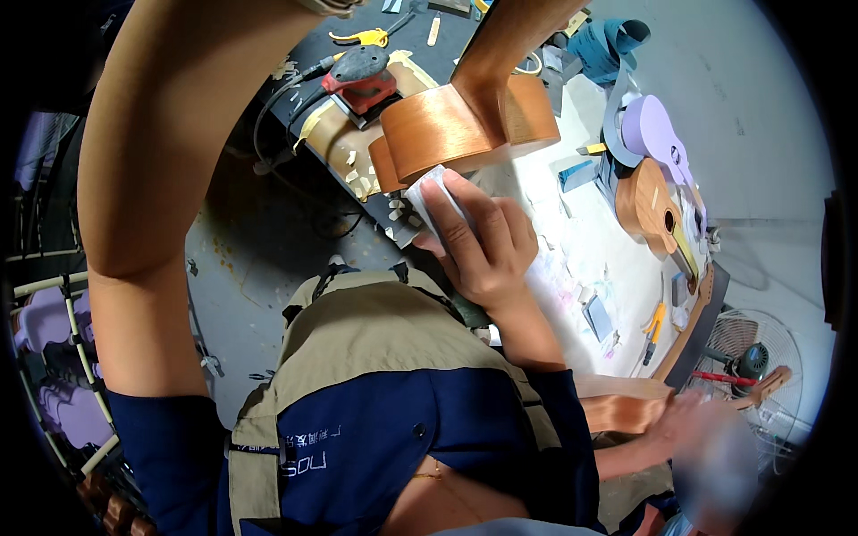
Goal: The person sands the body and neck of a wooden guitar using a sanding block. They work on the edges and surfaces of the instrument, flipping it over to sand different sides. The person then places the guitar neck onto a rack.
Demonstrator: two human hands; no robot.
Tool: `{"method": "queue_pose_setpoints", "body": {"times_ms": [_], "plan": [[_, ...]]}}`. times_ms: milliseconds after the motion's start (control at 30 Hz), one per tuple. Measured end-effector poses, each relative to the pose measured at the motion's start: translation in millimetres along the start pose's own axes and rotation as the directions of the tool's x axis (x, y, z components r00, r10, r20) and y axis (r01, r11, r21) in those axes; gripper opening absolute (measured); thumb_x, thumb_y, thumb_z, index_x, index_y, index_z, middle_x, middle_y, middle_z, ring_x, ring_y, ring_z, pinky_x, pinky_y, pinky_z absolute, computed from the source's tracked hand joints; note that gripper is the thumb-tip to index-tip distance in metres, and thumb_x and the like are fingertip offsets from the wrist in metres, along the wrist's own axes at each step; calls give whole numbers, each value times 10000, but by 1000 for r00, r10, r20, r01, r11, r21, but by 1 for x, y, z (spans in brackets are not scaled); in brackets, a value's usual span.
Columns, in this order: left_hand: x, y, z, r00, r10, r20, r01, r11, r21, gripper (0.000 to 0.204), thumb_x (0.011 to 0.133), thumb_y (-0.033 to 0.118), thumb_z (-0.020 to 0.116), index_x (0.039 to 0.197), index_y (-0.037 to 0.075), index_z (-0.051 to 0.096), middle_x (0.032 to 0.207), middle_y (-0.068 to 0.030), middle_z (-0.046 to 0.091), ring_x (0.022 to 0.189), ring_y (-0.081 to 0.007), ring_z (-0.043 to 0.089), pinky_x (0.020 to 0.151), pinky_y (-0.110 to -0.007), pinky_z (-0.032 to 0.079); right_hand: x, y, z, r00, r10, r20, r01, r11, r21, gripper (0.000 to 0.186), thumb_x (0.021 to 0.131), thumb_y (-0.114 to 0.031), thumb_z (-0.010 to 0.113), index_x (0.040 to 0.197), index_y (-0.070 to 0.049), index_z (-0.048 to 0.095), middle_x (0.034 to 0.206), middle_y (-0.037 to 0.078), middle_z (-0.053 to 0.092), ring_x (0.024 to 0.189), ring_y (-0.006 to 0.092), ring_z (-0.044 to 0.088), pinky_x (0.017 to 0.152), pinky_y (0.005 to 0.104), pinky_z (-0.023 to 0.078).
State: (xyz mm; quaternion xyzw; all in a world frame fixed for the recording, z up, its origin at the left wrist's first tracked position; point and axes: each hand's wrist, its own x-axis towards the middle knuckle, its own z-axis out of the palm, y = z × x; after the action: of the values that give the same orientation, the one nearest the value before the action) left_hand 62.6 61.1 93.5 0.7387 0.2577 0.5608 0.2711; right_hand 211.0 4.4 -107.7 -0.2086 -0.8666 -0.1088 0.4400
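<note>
My right hand (490,239) is closed on a folded whitish sheet (433,198) that looks like sandpaper. Its fingertips press the sheet to the lower edge of a glossy brown wooden ukulele body (444,127). The ukulele's neck (503,55) rises out of the top of the picture. My left forearm reaches up across the left side, and its hand lies beyond the top edge, out of sight.
A red and black sander (359,79) and a yellow air gun (368,37) lie on the bench. Ukuleles in purple (651,128) and brown (645,204) rest at the right, near a yellow cutter (656,326). A fan (752,362) stands beyond a co-worker's hand (666,424) touching another wooden body (621,413).
</note>
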Motion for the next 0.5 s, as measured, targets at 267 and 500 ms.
{"method": "queue_pose_setpoints", "body": {"times_ms": [267, 500], "plan": [[-3, -9, -2, 999, 13, -44, -11, 999, 45, 304, 877, 239, 615, 1056, -6, 635, 551, 27, 428, 479, -49, 409, 490, -195, 375, 8, -3, 15, 998, 38, -40, -40, 998, -55, 381, 809, -341, 666, 1097, -93, 676, 1073, 74, 638, 622, 162, 478, 533, 250, 407], [-12, -16, -21, 991, 60, -118, -49, 994, 93, 300, 877, 235, 613, 1054, -6, 636, 554, 27, 431, 482, -50, 410, 492, -196, 375, 13, -12, 22, 983, 161, 91, -157, 986, -52, 462, 811, -282, 682, 1179, -25, 574, 1172, 110, 581, 693, 205, 496, 567, 300, 409]]}}
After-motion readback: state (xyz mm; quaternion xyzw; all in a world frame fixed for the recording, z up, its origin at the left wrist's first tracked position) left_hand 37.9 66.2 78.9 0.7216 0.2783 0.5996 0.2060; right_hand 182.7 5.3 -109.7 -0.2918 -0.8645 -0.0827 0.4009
